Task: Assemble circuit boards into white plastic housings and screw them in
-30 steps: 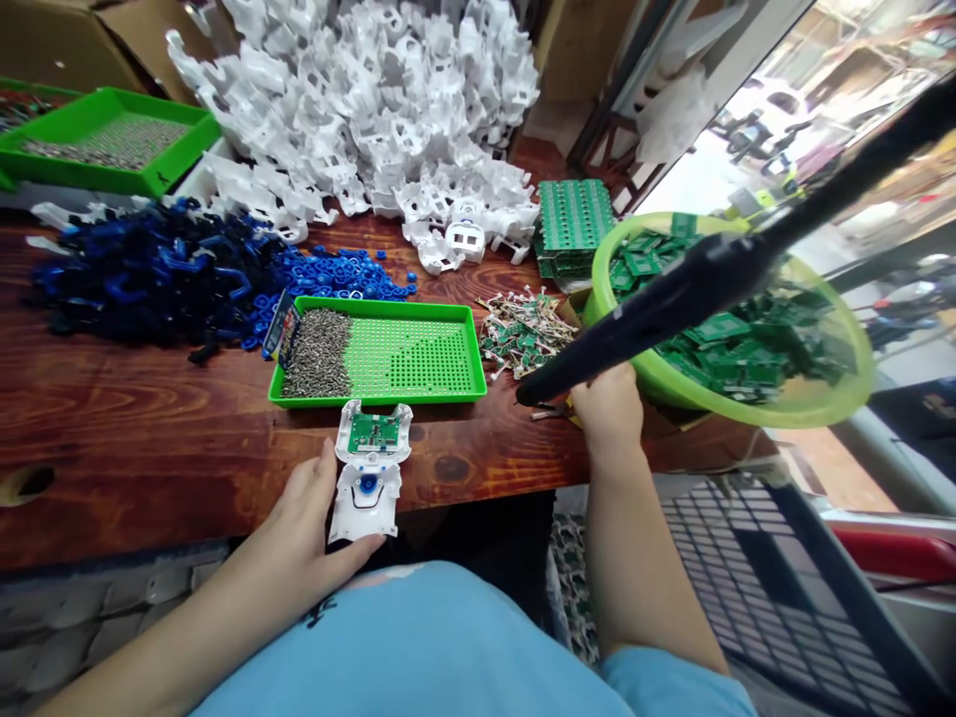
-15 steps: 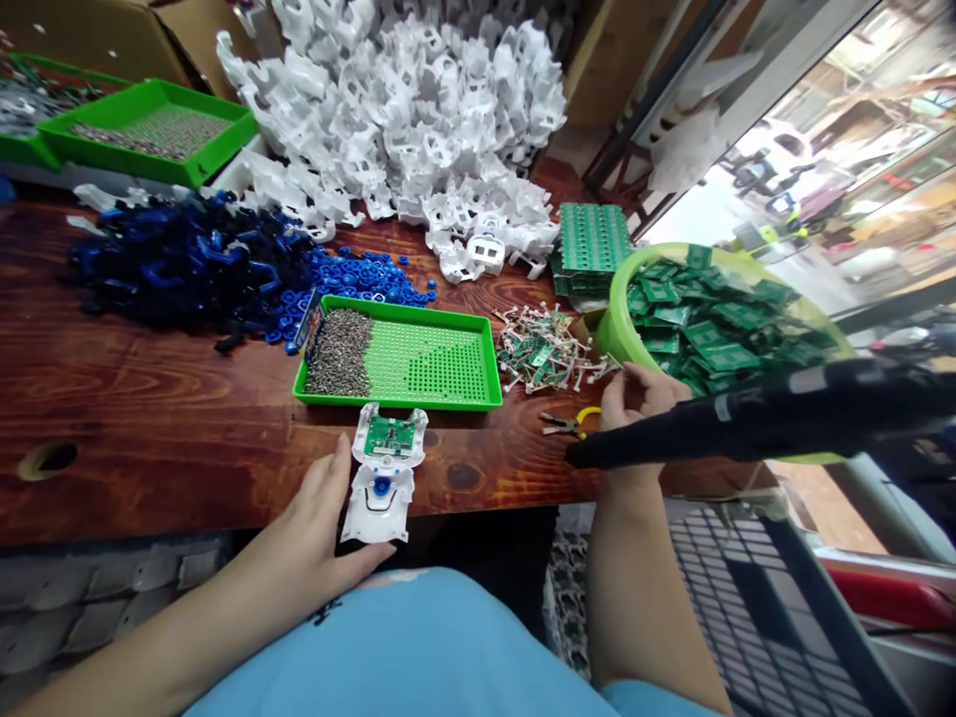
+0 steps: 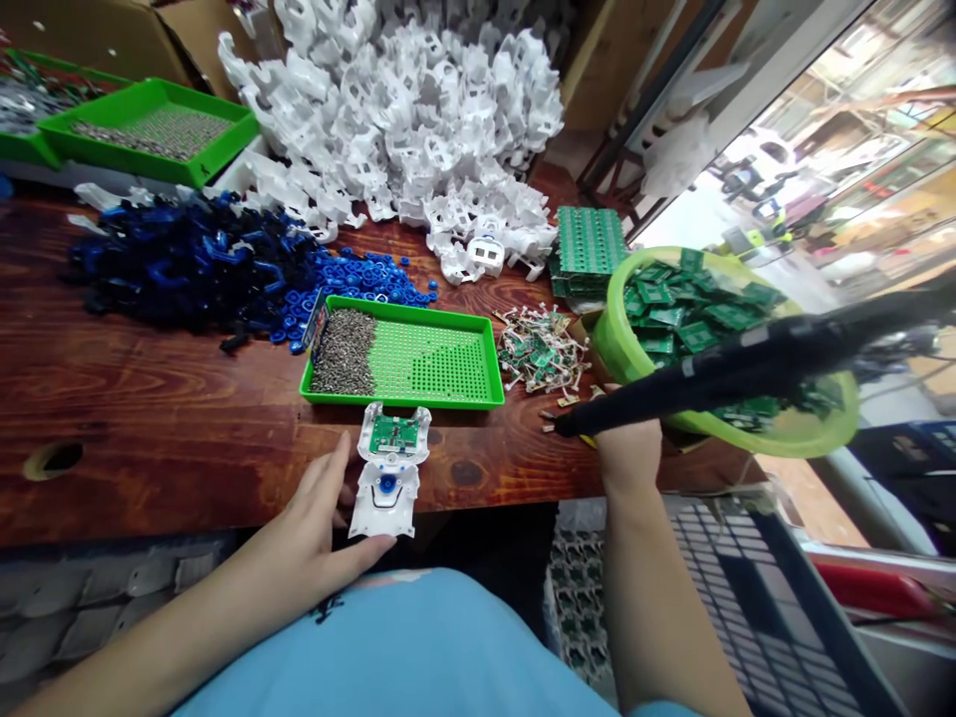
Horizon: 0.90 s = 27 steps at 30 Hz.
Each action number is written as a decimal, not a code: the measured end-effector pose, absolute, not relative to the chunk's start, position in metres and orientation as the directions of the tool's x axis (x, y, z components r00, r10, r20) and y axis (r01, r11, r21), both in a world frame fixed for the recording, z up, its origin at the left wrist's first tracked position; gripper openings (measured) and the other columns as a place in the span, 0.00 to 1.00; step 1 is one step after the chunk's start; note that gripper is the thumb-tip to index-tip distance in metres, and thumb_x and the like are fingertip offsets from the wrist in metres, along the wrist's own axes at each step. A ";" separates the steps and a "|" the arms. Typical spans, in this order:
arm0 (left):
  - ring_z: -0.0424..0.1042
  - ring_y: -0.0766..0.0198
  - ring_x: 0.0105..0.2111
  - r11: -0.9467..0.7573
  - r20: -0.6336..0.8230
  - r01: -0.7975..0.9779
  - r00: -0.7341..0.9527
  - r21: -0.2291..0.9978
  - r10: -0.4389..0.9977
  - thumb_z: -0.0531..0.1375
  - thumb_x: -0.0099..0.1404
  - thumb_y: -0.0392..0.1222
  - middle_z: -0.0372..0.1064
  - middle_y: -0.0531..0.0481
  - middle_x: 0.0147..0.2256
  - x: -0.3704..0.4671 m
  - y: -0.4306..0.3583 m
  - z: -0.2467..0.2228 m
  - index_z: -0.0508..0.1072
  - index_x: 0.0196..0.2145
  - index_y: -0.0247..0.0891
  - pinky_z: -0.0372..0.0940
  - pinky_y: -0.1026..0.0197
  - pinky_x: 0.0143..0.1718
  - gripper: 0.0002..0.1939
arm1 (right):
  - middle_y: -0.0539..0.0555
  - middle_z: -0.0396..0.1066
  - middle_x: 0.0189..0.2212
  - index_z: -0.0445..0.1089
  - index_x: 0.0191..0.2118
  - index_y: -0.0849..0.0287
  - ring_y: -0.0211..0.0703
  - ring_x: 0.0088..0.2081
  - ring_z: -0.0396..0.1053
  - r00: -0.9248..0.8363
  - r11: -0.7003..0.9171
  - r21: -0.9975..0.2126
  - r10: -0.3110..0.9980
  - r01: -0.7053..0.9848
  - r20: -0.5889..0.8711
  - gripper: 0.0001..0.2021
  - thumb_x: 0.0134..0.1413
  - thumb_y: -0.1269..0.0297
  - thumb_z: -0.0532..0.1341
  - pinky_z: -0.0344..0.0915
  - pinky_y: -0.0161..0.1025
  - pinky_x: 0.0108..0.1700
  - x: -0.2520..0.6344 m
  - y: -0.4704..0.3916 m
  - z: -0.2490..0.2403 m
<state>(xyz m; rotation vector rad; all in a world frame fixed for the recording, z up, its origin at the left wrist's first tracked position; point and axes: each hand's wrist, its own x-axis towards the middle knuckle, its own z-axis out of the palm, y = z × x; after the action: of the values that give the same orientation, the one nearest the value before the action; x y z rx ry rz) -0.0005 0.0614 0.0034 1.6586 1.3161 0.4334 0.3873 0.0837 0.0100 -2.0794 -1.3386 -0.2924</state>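
Note:
My left hand (image 3: 329,508) rests at the table's front edge with its fingers apart, beside a white plastic housing (image 3: 382,503). Its thumb lies along the housing's lower edge; whether it presses there I cannot tell. A green circuit board (image 3: 394,434) sits in the upper part of the housing, and a blue round piece (image 3: 386,483) in the lower part. My right hand (image 3: 631,450) is behind a long black rod-like tool (image 3: 672,390), which hides its fingers. Beyond that hand lies a heap of small wired circuit boards (image 3: 542,349). Yellow-handled pliers (image 3: 549,426) are mostly covered by the black tool.
A green tray (image 3: 403,400) holds screws at its left end. Behind it are blue parts (image 3: 351,274), dark blue parts (image 3: 186,259) and piled white shells (image 3: 418,119). At right stand stacked green board panels (image 3: 590,239) and a light-green basket (image 3: 613,309) of circuit boards.
My right hand has moved slightly down and its fingers have gone out of sight behind the black tool, which has shifted up and left. The left hand stays by the housing.

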 end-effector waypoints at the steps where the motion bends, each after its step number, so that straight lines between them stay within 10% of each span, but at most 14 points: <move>1: 0.67 0.56 0.42 0.017 -0.256 0.556 0.356 0.831 0.899 0.55 0.60 0.56 0.51 0.41 0.57 0.000 0.061 0.004 0.30 0.66 0.46 0.67 0.54 0.42 0.47 | 0.56 0.68 0.31 0.70 0.36 0.61 0.49 0.38 0.66 0.471 -0.280 -0.403 0.708 0.871 0.525 0.11 0.49 0.61 0.58 0.65 0.48 0.47 0.388 0.082 0.010; 8: 0.66 0.48 0.47 -0.034 -0.203 0.720 0.239 0.693 0.949 0.51 0.61 0.63 0.52 0.38 0.56 -0.008 0.064 0.024 0.36 0.66 0.39 0.68 0.52 0.40 0.45 | 0.59 0.67 0.38 0.68 0.43 0.64 0.43 0.36 0.67 0.562 -0.171 -0.561 0.501 0.810 0.658 0.16 0.52 0.59 0.60 0.67 0.46 0.45 0.366 0.047 0.027; 12: 0.60 0.49 0.55 -0.436 0.227 0.698 0.376 0.569 0.898 0.52 0.65 0.51 0.54 0.45 0.58 -0.011 0.069 0.053 0.50 0.62 0.46 0.65 0.54 0.48 0.30 | 0.56 0.67 0.38 0.64 0.47 0.59 0.39 0.34 0.69 0.575 -0.029 -0.663 0.528 0.748 0.625 0.15 0.54 0.62 0.60 0.70 0.38 0.37 0.307 0.016 0.043; 20: 0.73 0.53 0.42 -0.876 0.522 0.421 0.705 0.236 0.480 0.55 0.65 0.37 0.73 0.37 0.44 0.040 0.066 0.082 0.66 0.49 0.28 0.69 0.54 0.42 0.16 | 0.57 0.62 0.46 0.55 0.59 0.53 0.43 0.47 0.65 -0.012 0.433 -0.474 0.748 0.767 0.664 0.31 0.49 0.80 0.60 0.71 0.41 0.47 0.209 0.013 0.069; 27: 0.73 0.62 0.42 -0.699 0.407 0.381 0.607 0.605 0.682 0.51 0.66 0.32 0.75 0.44 0.43 0.028 0.073 0.070 0.70 0.46 0.32 0.68 0.60 0.46 0.13 | 0.57 0.61 0.47 0.50 0.61 0.56 0.40 0.50 0.63 -0.183 0.556 -0.413 0.728 0.722 0.661 0.35 0.49 0.79 0.61 0.67 0.36 0.52 0.189 0.022 0.075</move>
<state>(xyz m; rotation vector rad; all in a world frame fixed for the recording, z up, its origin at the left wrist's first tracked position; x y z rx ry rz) 0.0283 0.0726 0.0702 2.3712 0.8428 0.8758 0.1894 0.0223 0.0753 -1.1747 -1.9170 0.0090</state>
